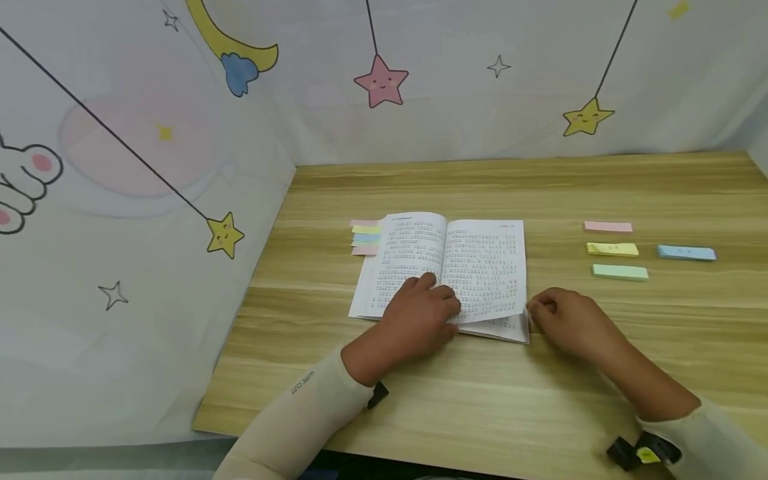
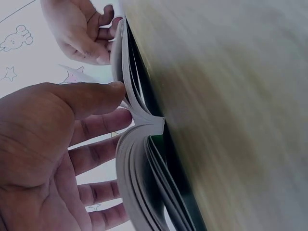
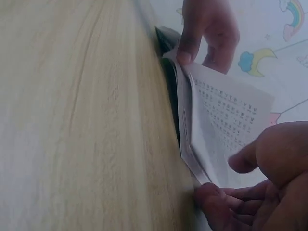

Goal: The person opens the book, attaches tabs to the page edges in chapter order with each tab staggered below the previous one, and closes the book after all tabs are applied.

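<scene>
An open book (image 1: 486, 267) with printed pages lies on the table, a right-hand leaf lifted a little at its lower edge. My left hand (image 1: 420, 313) rests on the lower middle of the book; in the left wrist view its thumb (image 2: 98, 98) and fingers are spread over the pages by the fold. At the lower right corner, my right hand (image 1: 570, 323) has bent fingers close against the page edges. In the right wrist view the right thumb (image 3: 244, 160) stands apart from the index finger, whose tip is right at the page corner.
Colored sticky tabs (image 1: 366, 238) stick out from the book's left edge. To its right lie pink (image 1: 609, 227), yellow (image 1: 612, 249), green (image 1: 620, 272) and blue (image 1: 687, 253) tab pads. A wall sheet with stars (image 1: 381, 81) stands behind the wooden table (image 1: 690, 320).
</scene>
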`<state>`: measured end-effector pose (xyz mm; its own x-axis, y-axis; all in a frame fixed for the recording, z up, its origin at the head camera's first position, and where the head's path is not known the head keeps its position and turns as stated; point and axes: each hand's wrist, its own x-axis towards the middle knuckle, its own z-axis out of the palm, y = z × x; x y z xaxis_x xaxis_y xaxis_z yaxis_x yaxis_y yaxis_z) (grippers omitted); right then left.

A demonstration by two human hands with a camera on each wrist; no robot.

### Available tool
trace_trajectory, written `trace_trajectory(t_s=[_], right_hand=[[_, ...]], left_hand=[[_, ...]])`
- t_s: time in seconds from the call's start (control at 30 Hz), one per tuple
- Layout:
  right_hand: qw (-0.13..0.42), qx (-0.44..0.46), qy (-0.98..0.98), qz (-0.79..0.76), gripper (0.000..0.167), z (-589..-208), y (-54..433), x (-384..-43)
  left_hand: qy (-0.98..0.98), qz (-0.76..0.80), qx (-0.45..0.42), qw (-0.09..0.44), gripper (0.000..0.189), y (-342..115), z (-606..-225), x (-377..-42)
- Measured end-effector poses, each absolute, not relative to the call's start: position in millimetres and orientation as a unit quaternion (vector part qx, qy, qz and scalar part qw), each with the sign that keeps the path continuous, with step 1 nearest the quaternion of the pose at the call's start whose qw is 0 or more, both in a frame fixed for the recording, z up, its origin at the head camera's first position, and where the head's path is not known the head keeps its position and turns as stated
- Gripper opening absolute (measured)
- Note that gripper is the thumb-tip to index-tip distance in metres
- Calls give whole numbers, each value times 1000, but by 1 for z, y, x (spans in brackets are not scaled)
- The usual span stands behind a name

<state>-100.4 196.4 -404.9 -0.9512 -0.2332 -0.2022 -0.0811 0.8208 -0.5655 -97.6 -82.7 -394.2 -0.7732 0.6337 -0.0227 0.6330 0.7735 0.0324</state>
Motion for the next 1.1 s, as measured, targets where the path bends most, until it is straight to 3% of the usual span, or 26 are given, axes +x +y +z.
trace_trajectory(t_s=[0.23,0.43,0.57,0.7,0.83,0.97,1.1], right_hand=[[207,-71,910,-352,55,-408,192,-102],[244,-16,805,-540,60,-409,189,-99],[258,5,725,-639,74,-411,186,-100],[228,4,748,-624,87,-415,180,-102],[215,-5,783,-584,86,-418,176,-105],[230,-15,775,-589,69,-418,177,-107],[260,-26,739,-621,61,-416,182,-106]], left_hand=[[943,28,333,16,24,-82,-390,-98],[942,31,334,8,22,-84,-393,-99],[941,29,336,2,25,-83,-393,-99],[942,22,336,2,37,-82,-394,-100],[944,25,330,1,47,-82,-395,-100],[945,49,323,-5,31,-84,-396,-101],[948,69,311,-13,43,-85,-395,-101]])
